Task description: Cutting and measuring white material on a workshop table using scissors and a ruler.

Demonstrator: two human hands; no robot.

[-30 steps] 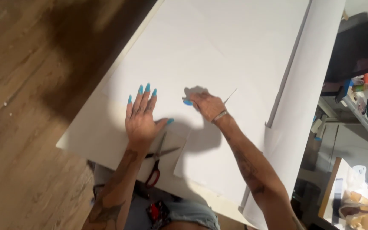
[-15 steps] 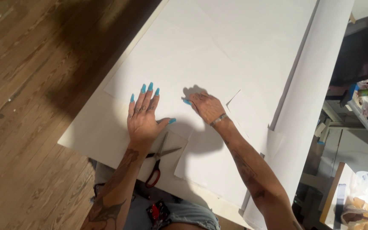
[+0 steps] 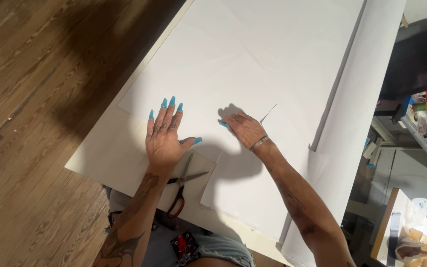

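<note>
A large white paper sheet (image 3: 253, 54) covers the table. My left hand (image 3: 164, 138) lies flat on the paper, fingers spread, with long turquoise nails. My right hand (image 3: 243, 129) rests knuckles-up on the paper a little to the right, fingers curled under; a thin pencil-like stick (image 3: 268, 113) pokes out beyond it, and a bracelet sits on the wrist. Whether that hand grips the stick is hidden. Red-handled scissors (image 3: 184, 185) lie open on the sheet just below my left wrist.
A long white paper roll (image 3: 362, 113) runs along the table's right side. Wooden floor (image 3: 40, 99) is at left. Shelves with coloured items (image 3: 426, 109) stand at right, and a small table with a bag (image 3: 416, 242) is at the lower right.
Both hands stay pressed in the same spots on the paper. Only the camera has shifted slightly.
</note>
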